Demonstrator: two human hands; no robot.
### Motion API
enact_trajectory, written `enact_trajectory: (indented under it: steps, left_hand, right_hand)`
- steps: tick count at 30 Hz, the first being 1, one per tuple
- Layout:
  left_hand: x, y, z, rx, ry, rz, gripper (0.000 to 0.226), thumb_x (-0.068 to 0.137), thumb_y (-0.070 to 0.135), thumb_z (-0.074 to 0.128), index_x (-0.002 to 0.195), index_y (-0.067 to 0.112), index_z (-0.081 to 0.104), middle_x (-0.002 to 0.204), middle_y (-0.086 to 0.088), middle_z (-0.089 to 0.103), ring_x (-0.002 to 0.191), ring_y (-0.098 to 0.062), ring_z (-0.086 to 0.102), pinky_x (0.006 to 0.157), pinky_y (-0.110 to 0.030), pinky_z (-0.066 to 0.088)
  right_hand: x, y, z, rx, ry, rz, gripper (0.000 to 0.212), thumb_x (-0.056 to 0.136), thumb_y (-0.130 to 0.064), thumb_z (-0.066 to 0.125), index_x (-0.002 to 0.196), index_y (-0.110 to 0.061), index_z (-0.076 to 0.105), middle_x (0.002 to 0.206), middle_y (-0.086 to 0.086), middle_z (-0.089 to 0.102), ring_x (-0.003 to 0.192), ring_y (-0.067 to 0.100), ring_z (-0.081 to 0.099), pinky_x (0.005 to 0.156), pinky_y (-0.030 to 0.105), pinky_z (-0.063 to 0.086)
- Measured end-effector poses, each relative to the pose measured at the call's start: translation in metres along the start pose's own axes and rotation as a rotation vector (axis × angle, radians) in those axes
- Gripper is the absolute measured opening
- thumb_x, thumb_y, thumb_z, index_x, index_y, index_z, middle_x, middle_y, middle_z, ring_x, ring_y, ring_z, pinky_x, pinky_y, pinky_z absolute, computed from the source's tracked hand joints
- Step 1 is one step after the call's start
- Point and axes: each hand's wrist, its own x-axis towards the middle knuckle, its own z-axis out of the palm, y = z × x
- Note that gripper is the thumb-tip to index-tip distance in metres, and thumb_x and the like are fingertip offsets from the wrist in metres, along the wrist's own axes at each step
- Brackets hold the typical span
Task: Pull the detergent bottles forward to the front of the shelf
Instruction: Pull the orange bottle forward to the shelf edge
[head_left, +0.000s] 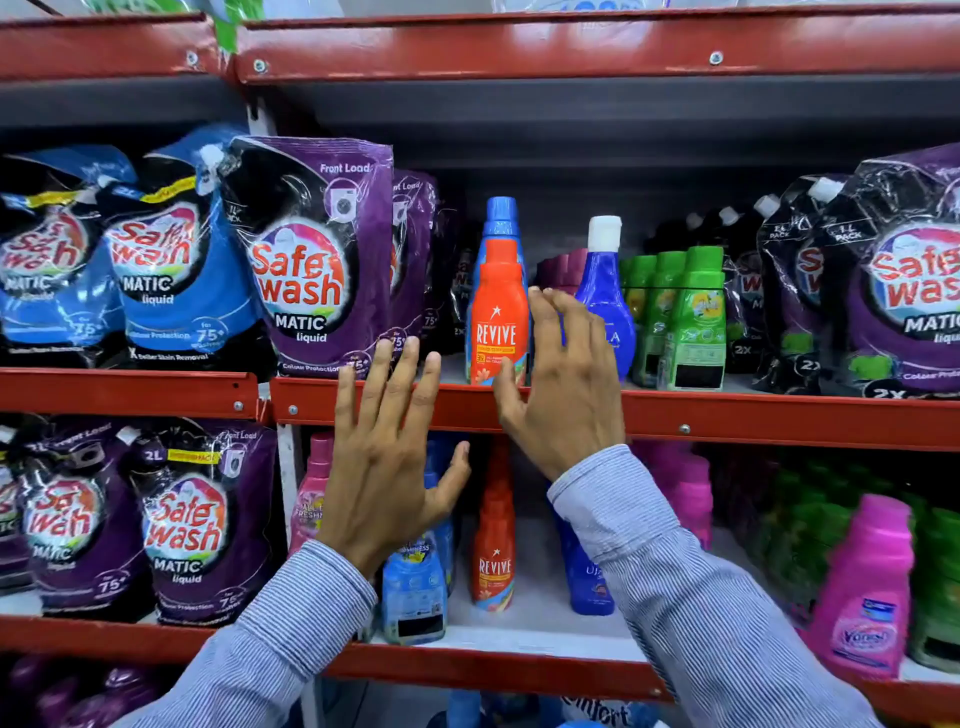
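The orange bottle (497, 317) stands at the front edge of the middle shelf (727, 413), so that one looks done. The blue bottle (605, 306) just beside it on the right sits slightly further back, and the green bottles (696, 322) are near the edge; the maroon caps (563, 267) deep at the back are left to pull. The right hand (563, 384) hovers spread between orange and blue, its grip released; I cannot tell whether the thumb touches the orange one. The left hand (387, 457) is flat and empty before the shelf edge. Red metal shelving, pouches (311, 254) on both sides, more bottles below.
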Motion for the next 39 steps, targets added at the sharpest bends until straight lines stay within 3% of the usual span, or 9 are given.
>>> enact_trajectory:
  steps: [7, 16, 20, 25, 29, 34, 39]
  left_hand:
    - [-0.008, -0.019, 0.024, -0.014, -0.126, -0.009, 0.083, 0.088, 0.050, 0.051, 0.157, 0.009, 0.031, 0.167, -0.013, 0.027, 0.158, -0.030, 0.017, 0.126, -0.060, 0.020]
    - [-0.010, -0.018, 0.038, -0.111, -0.084, 0.015, 0.081, 0.090, 0.047, 0.050, 0.157, 0.006, 0.030, 0.167, -0.015, 0.027, 0.159, -0.030, 0.016, 0.128, -0.056, 0.020]
    - [-0.011, -0.017, 0.038, -0.139, -0.075, 0.014, 0.080, 0.090, 0.044, 0.053, 0.157, 0.005, 0.030, 0.167, -0.015, 0.027, 0.158, -0.031, 0.016, 0.128, -0.055, 0.021]
    - [-0.012, -0.018, 0.040, -0.139, -0.059, 0.018, 0.080, 0.091, 0.042, 0.054, 0.157, 0.005, 0.029, 0.167, -0.015, 0.028, 0.158, -0.031, 0.016, 0.128, -0.055, 0.021]
    - [-0.012, -0.018, 0.040, -0.146, -0.048, 0.016, 0.079, 0.092, 0.042, 0.054, 0.157, 0.004, 0.030, 0.166, -0.016, 0.028, 0.158, -0.032, 0.016, 0.128, -0.057, 0.021]
    - [-0.012, -0.016, 0.038, -0.171, -0.038, 0.011, 0.080, 0.089, 0.039, 0.057, 0.156, 0.003, 0.032, 0.164, -0.018, 0.032, 0.157, -0.034, 0.020, 0.127, -0.057, 0.021]
    - [-0.010, -0.014, 0.037, -0.198, -0.034, -0.015, 0.080, 0.086, 0.033, 0.061, 0.155, 0.003, 0.033, 0.160, -0.019, 0.038, 0.155, -0.035, 0.025, 0.129, -0.053, 0.020]
  right_hand:
    - [0.015, -0.019, 0.035, -0.151, -0.067, 0.222, 0.084, 0.077, -0.052, 0.063, 0.139, -0.002, 0.036, 0.132, 0.015, 0.050, 0.117, 0.033, 0.050, 0.096, 0.044, 0.042]
    - [0.022, -0.026, 0.057, -0.181, -0.033, 0.393, 0.071, 0.075, -0.056, 0.068, 0.117, -0.006, 0.042, 0.117, 0.014, 0.054, 0.097, 0.033, 0.062, 0.077, 0.043, 0.049]
    - [0.023, -0.024, 0.059, -0.159, 0.012, 0.384, 0.067, 0.074, -0.055, 0.069, 0.114, -0.006, 0.043, 0.115, 0.013, 0.056, 0.095, 0.033, 0.063, 0.075, 0.041, 0.050]
    - [0.026, -0.025, 0.045, 0.035, 0.166, 0.341, 0.066, 0.076, -0.049, 0.066, 0.122, -0.007, 0.044, 0.121, 0.010, 0.054, 0.104, 0.031, 0.060, 0.085, 0.042, 0.049]
    - [0.018, -0.027, 0.016, 0.184, 0.276, 0.299, 0.069, 0.074, -0.055, 0.067, 0.122, -0.010, 0.045, 0.118, 0.005, 0.055, 0.103, 0.024, 0.059, 0.082, 0.032, 0.045]
    - [-0.043, -0.021, -0.010, 0.257, 0.188, 0.278, 0.072, 0.071, -0.057, 0.073, 0.121, -0.015, 0.046, 0.114, 0.004, 0.059, 0.101, 0.021, 0.060, 0.080, 0.025, 0.040]
    - [-0.118, -0.008, -0.003, 0.248, 0.004, 0.310, 0.069, 0.067, -0.061, 0.072, 0.118, -0.023, 0.044, 0.106, -0.008, 0.055, 0.095, 0.014, 0.058, 0.075, 0.021, 0.040]
